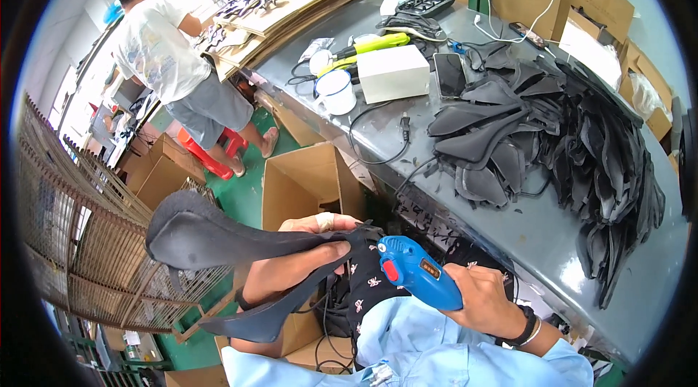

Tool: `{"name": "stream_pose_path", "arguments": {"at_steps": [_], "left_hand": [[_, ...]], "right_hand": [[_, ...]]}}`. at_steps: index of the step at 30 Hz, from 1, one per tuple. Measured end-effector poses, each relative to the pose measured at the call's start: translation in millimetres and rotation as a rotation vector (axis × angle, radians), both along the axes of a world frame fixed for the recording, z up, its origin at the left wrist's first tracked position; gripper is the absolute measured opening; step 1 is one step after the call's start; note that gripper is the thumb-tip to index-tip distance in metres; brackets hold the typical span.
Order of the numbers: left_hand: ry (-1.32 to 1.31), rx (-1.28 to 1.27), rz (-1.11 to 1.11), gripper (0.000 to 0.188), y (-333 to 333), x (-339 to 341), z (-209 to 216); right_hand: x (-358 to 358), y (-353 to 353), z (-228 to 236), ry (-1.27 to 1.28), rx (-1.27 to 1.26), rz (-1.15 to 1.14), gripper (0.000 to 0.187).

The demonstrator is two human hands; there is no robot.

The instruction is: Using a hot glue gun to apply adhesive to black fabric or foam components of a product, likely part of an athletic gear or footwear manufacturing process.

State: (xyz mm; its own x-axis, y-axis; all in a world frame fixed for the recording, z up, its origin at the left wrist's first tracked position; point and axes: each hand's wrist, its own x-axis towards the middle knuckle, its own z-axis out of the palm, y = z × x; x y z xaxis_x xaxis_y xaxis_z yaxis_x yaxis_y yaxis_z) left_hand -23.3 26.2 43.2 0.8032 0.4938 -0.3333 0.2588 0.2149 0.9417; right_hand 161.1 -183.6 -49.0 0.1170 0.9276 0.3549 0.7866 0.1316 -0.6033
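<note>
My left hand (329,224) is closed on a black moulded padded piece (207,233), fingers above and thumb below. Two long, curved lobes of the piece stretch out to the left, the lower one hanging over my legs. Wrapped in my right hand (481,301) is a blue handheld power tool (420,272) with a red button on its side. The tool's front end is right beside the narrow end of the padded piece; its working tip is hidden. On the metal table lies a large heap of similar black padded pieces (509,114).
On the grey metal table (502,241) stand a white box (392,73), a white mug (335,92), a phone (450,76) and a loose plug cord (405,125). An open cardboard box (309,176) is by my knees. Wire racks (87,234) stand left; another person (174,60) works beyond.
</note>
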Motion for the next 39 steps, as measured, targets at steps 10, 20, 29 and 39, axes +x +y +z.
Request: {"name": "stream_pose_path", "arguments": {"at_steps": [10, 20, 29, 39], "left_hand": [[0.194, 0.143, -0.238, 0.030, 10.1, 6.1, -21.1], [-0.205, 0.246, -0.231, 0.025, -0.2, 23.5, -55.6], [-0.702, 0.306, 0.464, 0.049, -8.4, 22.5, -17.4], [-0.807, 0.190, 0.809, 0.037, -32.6, 40.1, -52.3]], "right_hand": [[-8.2, -2.0, -12.0, -0.053, 0.013, 0.041, 0.061], [-16.6, 2.5, -2.9, 0.069, 0.088, 0.038, 0.061], [-6.8, 6.9, -10.6, 0.004, 0.031, -0.085, 0.057], [-8.7, 6.2, -2.3, 0.064, 0.003, -0.067, 0.053]]}}
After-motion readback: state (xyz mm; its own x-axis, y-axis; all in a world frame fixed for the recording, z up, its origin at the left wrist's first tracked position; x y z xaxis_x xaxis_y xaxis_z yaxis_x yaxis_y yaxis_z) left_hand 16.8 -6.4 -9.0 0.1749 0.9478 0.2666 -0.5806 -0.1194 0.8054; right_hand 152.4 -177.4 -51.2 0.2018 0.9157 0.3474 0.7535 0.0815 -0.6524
